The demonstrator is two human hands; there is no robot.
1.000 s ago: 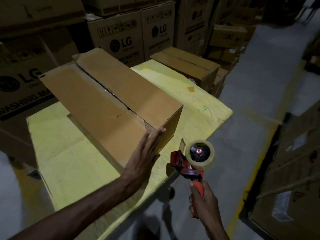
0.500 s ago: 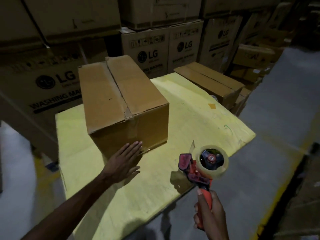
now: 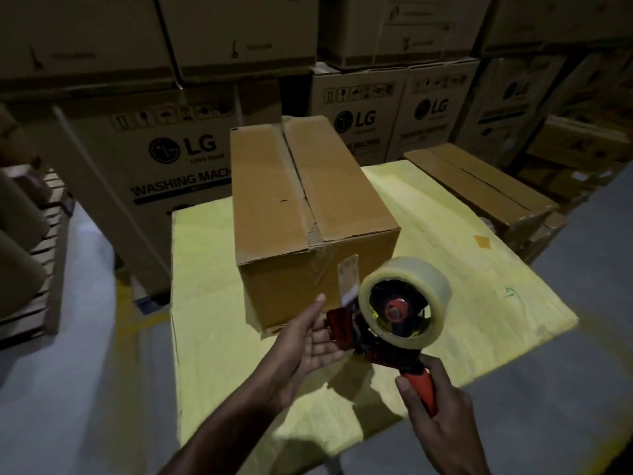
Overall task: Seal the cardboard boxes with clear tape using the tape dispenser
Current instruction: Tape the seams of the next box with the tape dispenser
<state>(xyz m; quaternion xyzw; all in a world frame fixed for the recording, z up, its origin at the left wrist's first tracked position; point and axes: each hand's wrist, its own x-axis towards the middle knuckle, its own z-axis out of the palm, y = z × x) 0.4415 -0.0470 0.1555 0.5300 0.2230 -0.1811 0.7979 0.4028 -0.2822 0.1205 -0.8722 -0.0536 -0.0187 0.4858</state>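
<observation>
Two hands are closest. The right hand [image 3: 442, 423] is wrapped tight round the orange handle of the tape dispenser [image 3: 387, 329]. That handle looks like the safest place to hold it. The left hand [image 3: 308, 341] is flat and holds nothing, right beside the dispenser's front. The clear tape [image 3: 416, 286] roll looks light, and its loose end [image 3: 347, 272] sticks up, likely sticky and floppy. Just behind, the cardboard box [image 3: 308, 214] sits on the yellow table [image 3: 479, 275]. It is brown and stiff, with two flaps meeting on top. Farther back are another box [image 3: 479, 190] and big stacked boxes [image 3: 185, 149].
</observation>
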